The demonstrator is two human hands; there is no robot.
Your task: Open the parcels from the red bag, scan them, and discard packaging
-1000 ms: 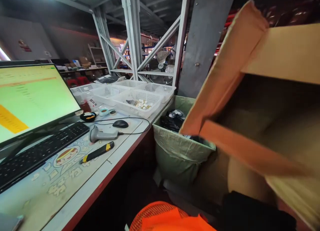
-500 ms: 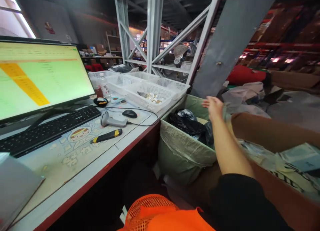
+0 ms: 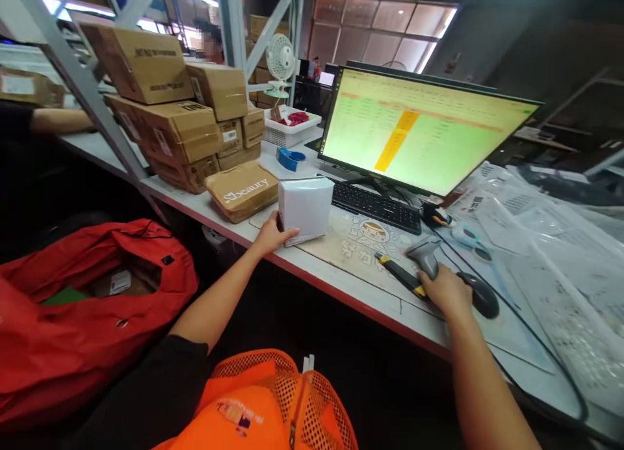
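Observation:
My left hand (image 3: pixel 273 235) grips the near lower edge of a white box (image 3: pixel 307 206), thumb across its front, at the desk's edge. My right hand (image 3: pixel 447 292) is wrapped round the handle of a grey barcode scanner (image 3: pixel 425 256), which lies low over the desk mat. Just left of that hand rests a black and yellow utility knife (image 3: pixel 400 274). A black mouse (image 3: pixel 480 296) sits close on its other side. Behind the white box are a black keyboard (image 3: pixel 377 204) and a lit monitor (image 3: pixel 419 134).
Stacked brown cartons (image 3: pixel 170 128) and a flat brown parcel (image 3: pixel 244 188) stand at the left. A blue tape dispenser (image 3: pixel 289 158) lies behind. Clear plastic baskets (image 3: pixel 550 268) fill the right. A red bag (image 3: pixel 97 307) gapes below the desk; another person's arm (image 3: pixel 63 120) shows far left.
The view has swung left. My right hand, earlier stretched out over a lined bin, now holds the barcode scanner. My left hand has come into view on the white box.

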